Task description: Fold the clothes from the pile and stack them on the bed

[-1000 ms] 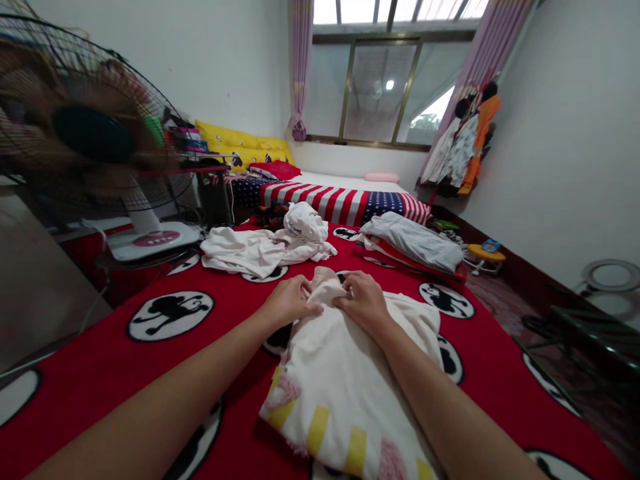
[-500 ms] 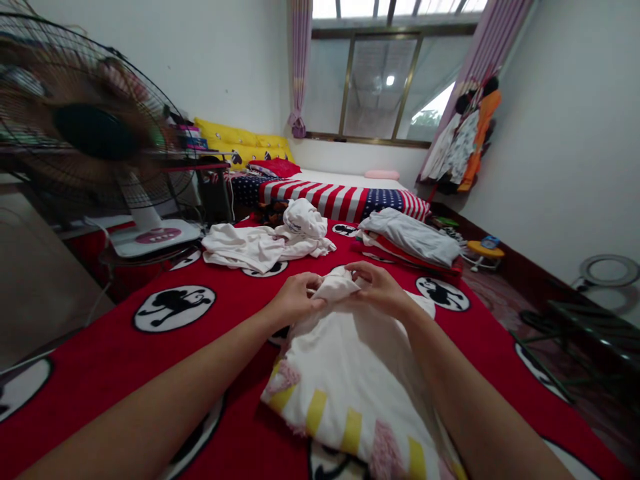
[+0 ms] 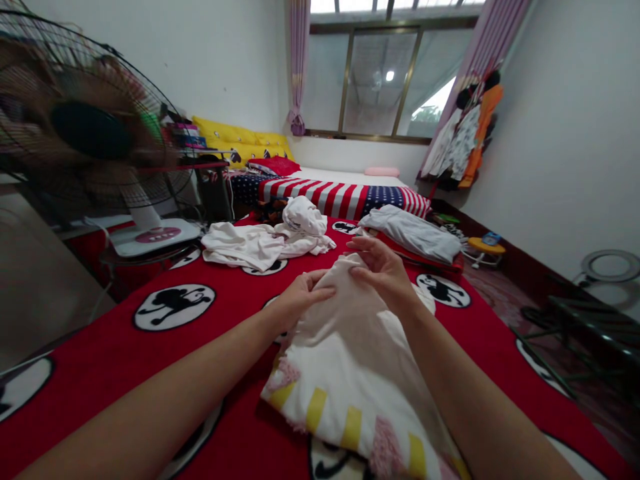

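A white garment [image 3: 350,353] with yellow stripes and fuzzy pink patches along its near edge lies on the red bedspread [image 3: 210,373]. My left hand [image 3: 306,293] pinches its far left edge, thumb on top and fingers underneath. At the far end, my right hand [image 3: 383,270] grips the raised cloth between thumb and fingers. Part of the garment is hidden beneath my right forearm. Beyond my hands sits a rumpled pile of white clothes [image 3: 245,245] to the left, and a folded stack with a grey garment [image 3: 415,230] on top to the right.
A running fan [image 3: 93,130] stands on a stool at the left. Behind the bedspread is another bed with a flag-patterned cover [image 3: 320,197]. Clothes [image 3: 467,143] hang by the curtain. A yellow stool [image 3: 485,248] and a dark slatted bench [image 3: 595,327] are on the right.
The bunched far end of the white garment is now lifted and opened out flatter. My right hand has moved slightly up and away; my left has shifted only a little.
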`<move>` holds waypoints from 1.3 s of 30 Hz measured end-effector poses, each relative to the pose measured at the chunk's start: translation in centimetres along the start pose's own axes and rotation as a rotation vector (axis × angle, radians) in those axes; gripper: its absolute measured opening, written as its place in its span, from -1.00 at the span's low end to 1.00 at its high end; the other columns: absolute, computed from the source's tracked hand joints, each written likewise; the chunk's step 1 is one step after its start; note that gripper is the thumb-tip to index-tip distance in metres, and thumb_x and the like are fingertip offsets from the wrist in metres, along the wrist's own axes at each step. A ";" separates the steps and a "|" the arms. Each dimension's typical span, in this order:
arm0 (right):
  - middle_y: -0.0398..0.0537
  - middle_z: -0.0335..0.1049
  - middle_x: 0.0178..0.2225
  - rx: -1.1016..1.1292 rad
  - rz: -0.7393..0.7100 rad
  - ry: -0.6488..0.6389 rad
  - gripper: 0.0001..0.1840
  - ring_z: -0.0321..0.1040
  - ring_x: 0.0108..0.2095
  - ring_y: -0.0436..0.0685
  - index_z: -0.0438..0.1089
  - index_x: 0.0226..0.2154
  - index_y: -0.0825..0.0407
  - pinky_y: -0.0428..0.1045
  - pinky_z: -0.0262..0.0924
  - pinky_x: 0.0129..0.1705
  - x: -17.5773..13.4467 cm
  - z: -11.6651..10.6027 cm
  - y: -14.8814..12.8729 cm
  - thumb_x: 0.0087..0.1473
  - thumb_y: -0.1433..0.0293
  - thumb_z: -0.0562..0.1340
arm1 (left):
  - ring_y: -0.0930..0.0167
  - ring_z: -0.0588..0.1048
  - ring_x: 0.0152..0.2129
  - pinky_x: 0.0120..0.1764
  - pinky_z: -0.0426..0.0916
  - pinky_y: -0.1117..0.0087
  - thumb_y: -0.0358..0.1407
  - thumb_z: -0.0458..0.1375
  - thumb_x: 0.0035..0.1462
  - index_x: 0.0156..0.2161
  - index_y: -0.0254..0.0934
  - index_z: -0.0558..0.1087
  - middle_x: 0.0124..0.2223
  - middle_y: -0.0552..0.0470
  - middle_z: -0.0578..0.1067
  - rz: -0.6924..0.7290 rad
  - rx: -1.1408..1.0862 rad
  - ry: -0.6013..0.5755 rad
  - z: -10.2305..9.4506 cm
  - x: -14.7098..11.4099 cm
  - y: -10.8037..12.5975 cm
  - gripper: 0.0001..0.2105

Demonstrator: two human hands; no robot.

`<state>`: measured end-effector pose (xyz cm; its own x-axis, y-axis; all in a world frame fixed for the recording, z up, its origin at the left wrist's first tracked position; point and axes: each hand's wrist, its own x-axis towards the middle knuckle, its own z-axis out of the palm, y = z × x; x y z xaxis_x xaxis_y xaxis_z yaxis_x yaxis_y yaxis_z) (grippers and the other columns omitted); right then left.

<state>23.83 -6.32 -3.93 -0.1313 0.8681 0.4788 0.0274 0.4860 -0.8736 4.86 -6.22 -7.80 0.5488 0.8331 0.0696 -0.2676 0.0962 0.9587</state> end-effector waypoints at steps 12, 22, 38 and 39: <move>-0.19 0.38 -0.50 -0.070 0.206 -0.074 -0.68 0.26 -0.54 -0.04 0.45 -0.37 0.08 -0.14 0.11 -0.52 -0.3 -1.3 -0.6 -0.14 0.20 0.39 | 0.32 0.53 -0.35 -0.31 0.37 0.41 -0.19 0.35 -0.14 -0.15 -0.34 0.50 -0.25 0.00 0.57 0.064 0.395 0.049 -0.3 0.3 0.8 -0.59; 0.02 0.52 -0.18 -0.271 0.021 0.229 -0.60 0.47 -0.19 0.14 0.45 -0.21 0.07 0.06 0.33 -0.08 0.5 -5.5 -1.0 -0.13 0.23 0.37 | 0.29 0.51 -0.36 -0.29 0.35 0.33 -0.36 0.20 -0.04 0.06 -0.31 0.34 -0.29 -0.01 0.53 0.115 1.279 0.464 -3.6 0.6 -0.1 -0.52; 0.02 0.47 -0.57 -1.255 0.665 -0.098 -0.67 0.42 -0.47 0.10 0.45 -0.61 0.05 -0.08 0.06 -0.48 -4.1 -12.4 -0.3 0.01 0.19 0.24 | 0.35 0.53 -0.37 -0.28 0.37 0.40 -0.42 0.15 0.02 -0.20 -0.28 0.57 -0.27 -0.06 0.58 0.342 1.326 -0.315 6.8 4.4 0.0 -0.78; -0.01 0.48 -0.56 -1.233 0.616 -0.083 -0.76 0.42 -0.47 0.09 0.47 -0.57 0.04 -0.09 0.07 -0.48 -4.1 -12.5 -0.2 -0.01 0.25 0.25 | 0.36 0.52 -0.39 -0.30 0.37 0.41 -0.41 0.16 0.03 -0.16 -0.29 0.56 -0.26 -0.07 0.58 0.331 1.298 -0.298 7.2 4.9 -0.2 -0.76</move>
<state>36.72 -8.70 -4.65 0.1650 0.9863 0.0029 0.9477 -0.1577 -0.2776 13.25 -6.09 -5.65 0.7970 0.5538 0.2410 0.4181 -0.7939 0.4414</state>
